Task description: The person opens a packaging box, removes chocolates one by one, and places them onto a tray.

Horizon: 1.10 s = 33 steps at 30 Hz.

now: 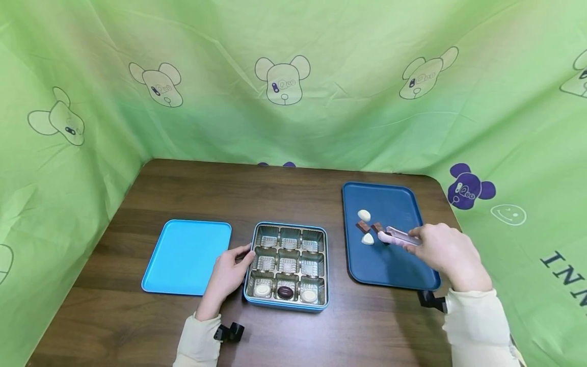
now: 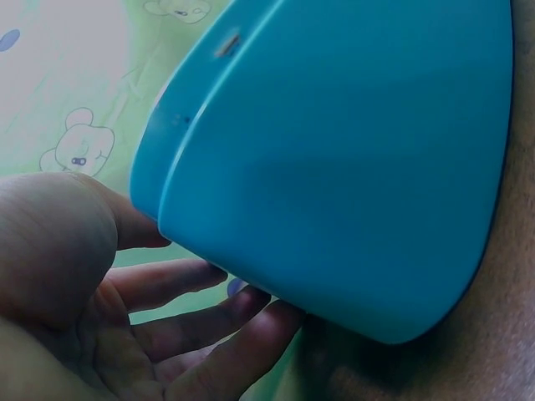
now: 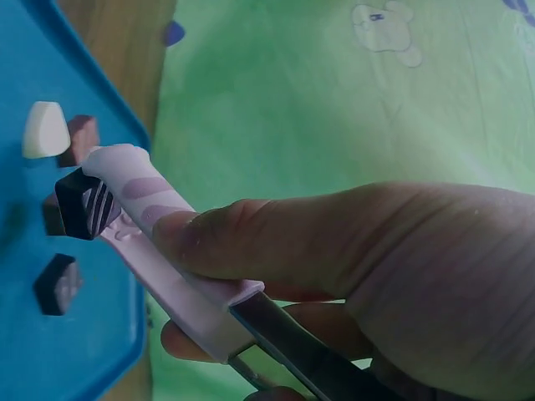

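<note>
My left hand point(image 1: 229, 272) holds the left edge of a blue tin box point(image 1: 286, 308), thumb at its rim and fingertips against its side; the left wrist view shows the tin's smooth wall point(image 2: 334, 192). A gold insert divides the tin into compartments. The front row holds two white chocolates point(image 1: 263, 290) with a dark oval chocolate point(image 1: 285, 292) between them. Over the dark blue tray point(image 1: 390, 199), my right hand point(image 1: 447, 252) grips pink tongs point(image 1: 398, 237). A dark striped chocolate point(image 3: 82, 202) sits at the tongs' tips. White chocolates point(image 1: 364, 215) and brown chocolates point(image 1: 363, 227) lie beside it on the tray.
A light-blue rectangular lid or tray point(image 1: 188, 257) lies on the brown wooden table point(image 1: 252, 193), left of the tin. Green cloth point(image 1: 293, 127) with printed bear heads hangs behind the table and at both sides.
</note>
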Each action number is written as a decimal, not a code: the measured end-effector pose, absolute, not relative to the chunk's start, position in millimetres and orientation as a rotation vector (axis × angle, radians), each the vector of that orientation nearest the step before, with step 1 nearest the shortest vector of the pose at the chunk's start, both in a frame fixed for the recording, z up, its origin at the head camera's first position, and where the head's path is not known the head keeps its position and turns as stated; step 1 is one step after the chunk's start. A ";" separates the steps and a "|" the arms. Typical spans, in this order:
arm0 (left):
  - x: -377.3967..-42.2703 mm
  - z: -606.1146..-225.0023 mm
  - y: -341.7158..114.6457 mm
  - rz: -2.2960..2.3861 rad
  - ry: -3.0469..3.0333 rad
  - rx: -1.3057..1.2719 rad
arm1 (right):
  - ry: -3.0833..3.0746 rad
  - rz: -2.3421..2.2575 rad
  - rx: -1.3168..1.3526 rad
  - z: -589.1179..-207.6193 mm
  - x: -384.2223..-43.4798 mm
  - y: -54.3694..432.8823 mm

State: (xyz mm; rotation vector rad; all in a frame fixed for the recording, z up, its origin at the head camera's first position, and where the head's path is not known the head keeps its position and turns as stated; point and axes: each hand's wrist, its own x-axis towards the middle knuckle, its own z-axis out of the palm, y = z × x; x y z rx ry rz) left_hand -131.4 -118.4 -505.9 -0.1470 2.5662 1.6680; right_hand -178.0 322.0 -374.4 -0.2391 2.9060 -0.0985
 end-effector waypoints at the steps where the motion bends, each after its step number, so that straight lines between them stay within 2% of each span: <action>1: -131.4 -505.7 -118.5 1.668 2.566 -0.146 | 2.904 -0.103 -0.239 -376.8 -177.8 322.2; 18: -131.6 -503.9 -118.4 1.658 2.561 -0.157 | 2.833 -0.117 -0.167 -401.7 -180.0 327.7; 26: -130.9 -501.6 -118.1 1.654 2.566 -0.163 | 2.804 -0.129 -0.070 -402.1 -182.2 325.6; 33: -131.0 -499.7 -119.0 1.655 2.550 -0.167 | 2.840 -0.123 -0.100 -388.3 -176.0 318.5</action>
